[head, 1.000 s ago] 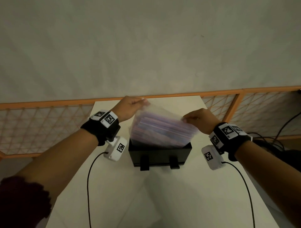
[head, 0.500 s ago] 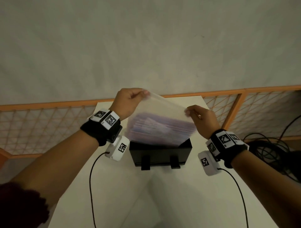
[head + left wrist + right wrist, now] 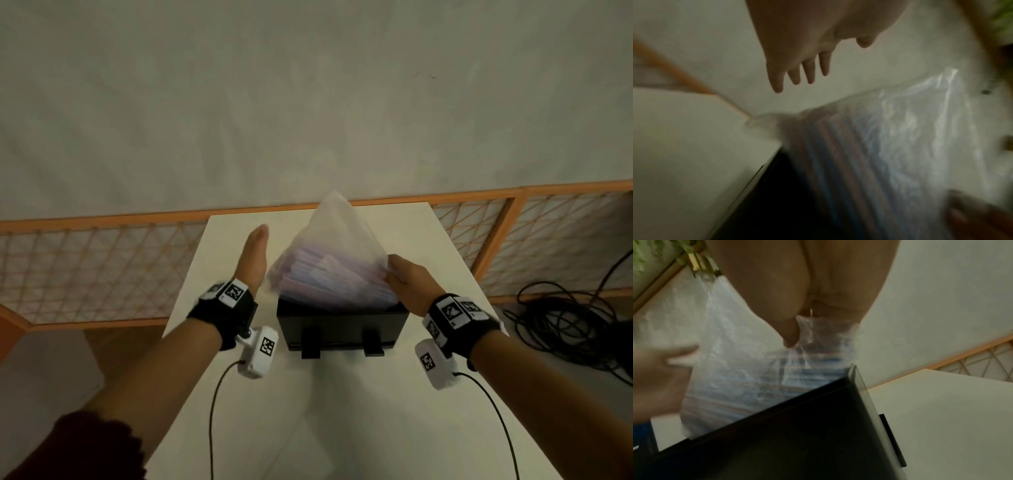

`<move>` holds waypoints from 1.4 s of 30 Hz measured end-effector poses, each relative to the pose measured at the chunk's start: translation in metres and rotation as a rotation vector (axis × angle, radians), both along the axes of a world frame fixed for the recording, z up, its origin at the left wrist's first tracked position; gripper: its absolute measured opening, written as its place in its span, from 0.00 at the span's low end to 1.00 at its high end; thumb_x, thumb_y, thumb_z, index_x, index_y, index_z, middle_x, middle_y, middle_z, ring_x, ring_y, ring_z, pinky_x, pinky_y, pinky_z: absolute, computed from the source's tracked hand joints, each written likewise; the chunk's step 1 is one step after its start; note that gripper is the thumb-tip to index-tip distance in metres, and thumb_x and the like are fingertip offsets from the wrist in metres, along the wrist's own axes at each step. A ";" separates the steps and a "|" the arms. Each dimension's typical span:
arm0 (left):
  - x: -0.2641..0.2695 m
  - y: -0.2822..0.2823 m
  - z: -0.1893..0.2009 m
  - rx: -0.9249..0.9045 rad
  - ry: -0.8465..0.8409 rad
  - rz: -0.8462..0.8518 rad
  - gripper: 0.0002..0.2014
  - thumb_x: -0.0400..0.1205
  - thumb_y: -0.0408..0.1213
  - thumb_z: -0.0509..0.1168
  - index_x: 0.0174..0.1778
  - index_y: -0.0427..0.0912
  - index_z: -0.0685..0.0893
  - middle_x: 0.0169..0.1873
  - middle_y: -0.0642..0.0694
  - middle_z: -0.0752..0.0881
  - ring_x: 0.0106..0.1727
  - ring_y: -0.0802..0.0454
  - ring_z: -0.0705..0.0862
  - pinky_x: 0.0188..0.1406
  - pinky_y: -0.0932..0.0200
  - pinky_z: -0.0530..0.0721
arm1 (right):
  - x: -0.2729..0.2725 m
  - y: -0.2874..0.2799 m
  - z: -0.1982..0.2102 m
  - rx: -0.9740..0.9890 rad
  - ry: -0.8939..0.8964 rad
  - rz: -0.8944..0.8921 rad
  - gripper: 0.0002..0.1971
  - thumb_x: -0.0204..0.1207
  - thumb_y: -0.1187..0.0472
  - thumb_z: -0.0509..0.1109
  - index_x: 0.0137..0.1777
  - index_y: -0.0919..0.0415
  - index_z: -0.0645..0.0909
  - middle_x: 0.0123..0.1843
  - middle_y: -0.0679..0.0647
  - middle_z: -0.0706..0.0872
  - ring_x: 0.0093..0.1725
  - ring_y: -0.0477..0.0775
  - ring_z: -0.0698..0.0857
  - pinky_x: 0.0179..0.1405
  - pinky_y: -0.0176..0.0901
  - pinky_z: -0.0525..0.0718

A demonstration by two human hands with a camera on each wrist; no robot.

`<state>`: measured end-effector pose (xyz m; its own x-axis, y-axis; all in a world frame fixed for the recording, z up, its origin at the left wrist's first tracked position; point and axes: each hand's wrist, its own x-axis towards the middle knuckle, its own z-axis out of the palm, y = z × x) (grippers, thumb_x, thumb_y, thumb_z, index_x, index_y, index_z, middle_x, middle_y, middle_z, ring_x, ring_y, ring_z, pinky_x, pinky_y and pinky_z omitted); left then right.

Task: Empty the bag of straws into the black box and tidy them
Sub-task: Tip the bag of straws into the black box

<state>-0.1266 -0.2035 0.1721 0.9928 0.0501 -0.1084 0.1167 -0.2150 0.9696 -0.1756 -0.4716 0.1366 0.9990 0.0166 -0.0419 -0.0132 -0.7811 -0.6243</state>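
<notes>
A clear plastic bag (image 3: 330, 246) (image 3: 920, 129) (image 3: 731, 356) of pastel straws (image 3: 329, 281) stands mouth-down in the black box (image 3: 342, 329) (image 3: 797, 434) at the middle of the white table (image 3: 342, 428). The bag's upper corner pokes up free. My right hand (image 3: 400, 277) (image 3: 795, 321) pinches the bag's right edge just above the box rim. My left hand (image 3: 253, 253) (image 3: 797, 71) hovers left of the bag, fingers straight, holding nothing and apart from the plastic.
An orange-framed mesh fence (image 3: 102, 267) runs behind and beside the table. Black cables (image 3: 565, 315) lie coiled on the floor at the right. A pale block (image 3: 44, 370) sits low at the left. Wrist camera leads trail across the table's front.
My left hand has let go of the bag's top corner and opened beside it. The right hand slid down the bag's right edge toward the box.
</notes>
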 end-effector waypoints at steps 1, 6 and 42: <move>-0.003 -0.001 -0.014 -0.051 0.117 0.009 0.33 0.84 0.63 0.44 0.82 0.48 0.60 0.81 0.48 0.63 0.81 0.50 0.61 0.81 0.48 0.56 | -0.001 0.002 0.000 0.028 -0.013 0.006 0.13 0.82 0.64 0.60 0.64 0.67 0.74 0.57 0.61 0.82 0.55 0.58 0.80 0.50 0.35 0.68; -0.019 -0.019 -0.045 0.004 0.192 -0.151 0.29 0.85 0.61 0.41 0.69 0.45 0.72 0.64 0.42 0.80 0.65 0.45 0.79 0.68 0.49 0.73 | -0.002 0.014 -0.016 -0.043 0.053 0.121 0.21 0.80 0.58 0.63 0.72 0.57 0.69 0.67 0.57 0.79 0.66 0.61 0.77 0.64 0.46 0.74; 0.016 -0.013 0.011 0.097 -0.326 -0.175 0.05 0.81 0.36 0.67 0.43 0.48 0.87 0.42 0.57 0.89 0.48 0.64 0.86 0.58 0.71 0.77 | 0.011 0.002 0.069 -0.113 -0.068 0.104 0.15 0.80 0.54 0.65 0.63 0.59 0.77 0.54 0.56 0.85 0.51 0.58 0.82 0.49 0.41 0.72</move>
